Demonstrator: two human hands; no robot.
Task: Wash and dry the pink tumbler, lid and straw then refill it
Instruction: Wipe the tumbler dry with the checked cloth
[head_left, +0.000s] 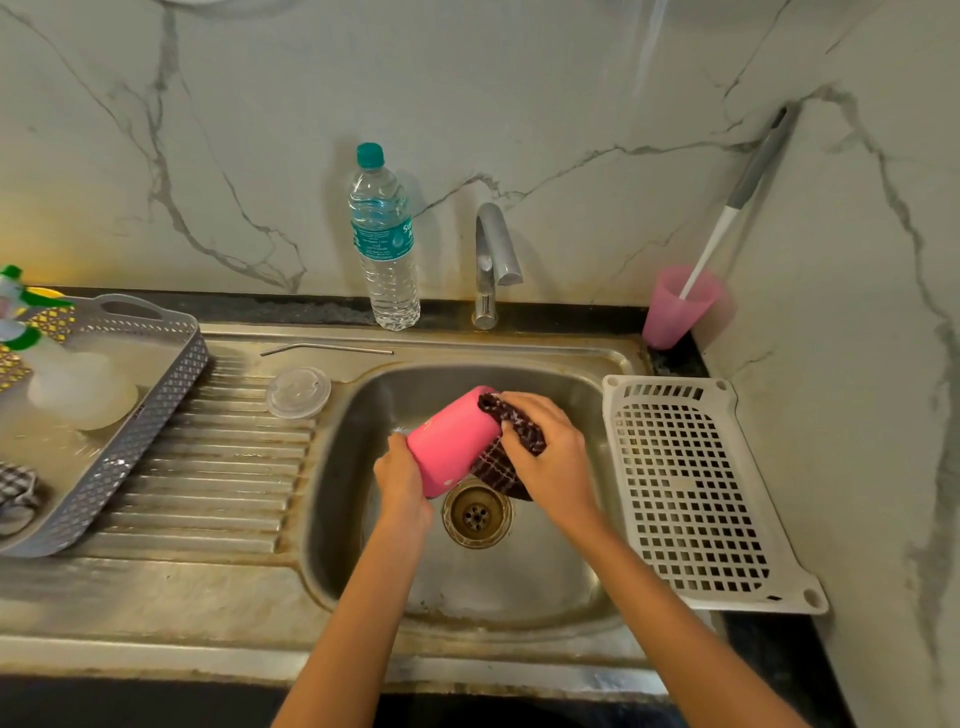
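- Both hands work over the sink (597, 566) bowl, above the drain: the left hand (400, 475) is wrapped round the near, lower end of the pink tumbler (451, 437), and the right hand (550, 452) is closed on a dark checked cloth (511, 441) pressed against the tumbler's far-right side.
- One relation matters most: the tumbler lies tilted, its long axis running from the left hand up and away to the right, so the cloth hand sits at the upper end and the holding hand at the lower (which end is the mouth I cannot tell).
- By my reading this is the drying wipe, since no water shows at the tap (493, 260); the coming stroke likely calls for turning the tumbler in the left hand's grip.
- Farther out, on the ribbed drainer to the left, the clear lid (298, 392) lies flat, apart from the tumbler.
- Beyond it the metal straw (327, 349) lies along the sink's back ledge.
- Farthest, a water bottle (385, 244) stands on the bench against the wall, probably for the refill.
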